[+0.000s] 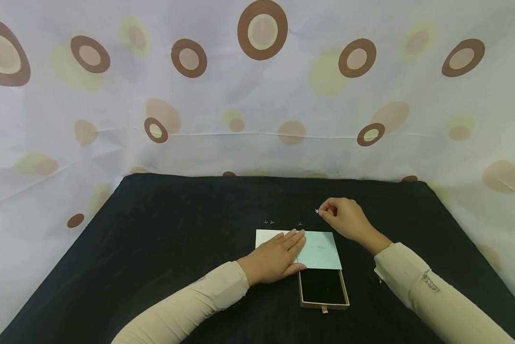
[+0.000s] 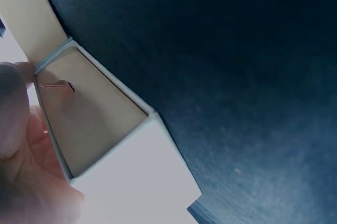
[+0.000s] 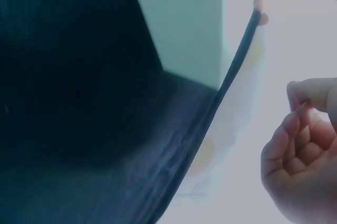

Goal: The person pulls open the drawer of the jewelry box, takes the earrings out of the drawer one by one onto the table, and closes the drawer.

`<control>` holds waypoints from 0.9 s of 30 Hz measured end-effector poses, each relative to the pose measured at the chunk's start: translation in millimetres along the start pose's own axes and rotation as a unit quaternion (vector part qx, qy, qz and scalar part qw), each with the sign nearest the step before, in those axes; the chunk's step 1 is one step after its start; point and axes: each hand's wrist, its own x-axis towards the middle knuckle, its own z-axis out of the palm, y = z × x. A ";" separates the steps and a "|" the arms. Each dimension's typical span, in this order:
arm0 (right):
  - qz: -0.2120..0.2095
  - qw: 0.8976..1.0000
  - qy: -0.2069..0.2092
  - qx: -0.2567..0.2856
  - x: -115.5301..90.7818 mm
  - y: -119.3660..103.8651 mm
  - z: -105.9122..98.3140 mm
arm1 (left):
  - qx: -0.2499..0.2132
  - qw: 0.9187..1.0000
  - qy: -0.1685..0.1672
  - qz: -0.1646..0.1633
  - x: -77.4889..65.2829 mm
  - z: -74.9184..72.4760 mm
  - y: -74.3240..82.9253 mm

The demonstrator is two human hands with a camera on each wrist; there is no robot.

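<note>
In the head view my left hand (image 1: 276, 258) lies palm down with straight fingers across a white panel (image 1: 266, 236) and the edge of a pale green box (image 1: 322, 248). A drawer (image 1: 322, 286) with black lining sticks out from the box's near side, with a small ribbon tab (image 1: 324, 309) on its front. Beyond the box, my right hand (image 1: 343, 217) pinches a tiny silvery star-shaped piece (image 1: 316, 210) between thumb and forefinger. The left wrist view has the left hand (image 2: 31, 155) beside a pale box (image 2: 131, 166) with a beige inside panel and ribbon.
Several small silvery pieces lie on the black cloth (image 1: 175, 239) behind the box: a close pair (image 1: 268, 222) and a single one (image 1: 300, 223). A white curtain (image 1: 223, 95) printed with brown and yellow circles hangs behind the table.
</note>
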 end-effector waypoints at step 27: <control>-0.094 0.973 -0.156 -0.143 36.6 14.2 25.1 | 0.010 1.000 -0.005 -0.004 0.9 1.4 0.6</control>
